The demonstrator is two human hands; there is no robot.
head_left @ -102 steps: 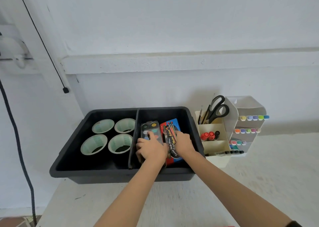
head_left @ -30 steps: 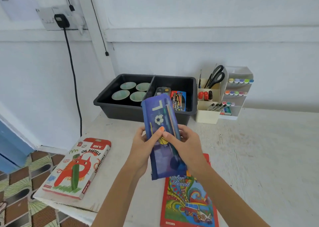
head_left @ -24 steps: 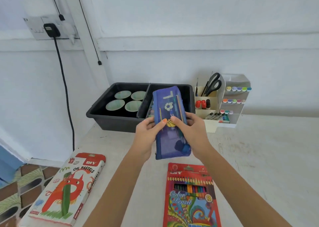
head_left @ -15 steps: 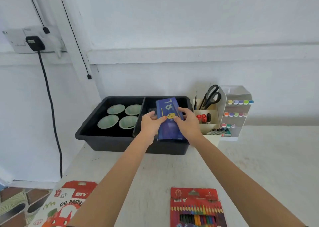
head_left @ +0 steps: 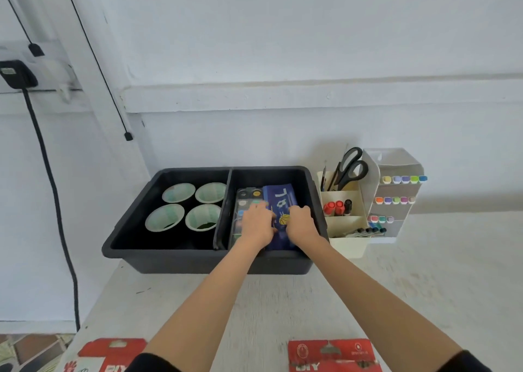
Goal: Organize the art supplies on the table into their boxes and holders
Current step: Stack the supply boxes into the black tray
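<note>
Pouch: the blue pencil pouch (head_left: 283,201) lies flat in the right compartment of the black bin (head_left: 175,258), just beside the paint palette (head_left: 245,199) on its left.
Left hand: my left hand (head_left: 256,225) rests on the pouch's left edge, fingers curled down over it; whether they pinch it or only press, I cannot tell.
Right hand: my right hand (head_left: 300,224) covers the pouch's right edge near the bin wall, fingers bent the same way; grip or mere pressure is not clear.
Feel, as I judge it: soft fabric, light, limp along its length, lumpy where pens sit inside. It should sag if held at one end.
Where to hold: both long edges, near the middle, so it stays level; the cloth looks grippy enough, not slippery.
Fragility: low, though the palette next to it looks like hard plastic and may scuff or shift if nudged.
Still out: a red pencil box (head_left: 331,354) and a red pastel box (head_left: 110,356) lie on the table (head_left: 424,286) at the near edge.
Holders: the cream organizer (head_left: 346,221) with scissors (head_left: 351,167) stands just right of the bin.
</note>
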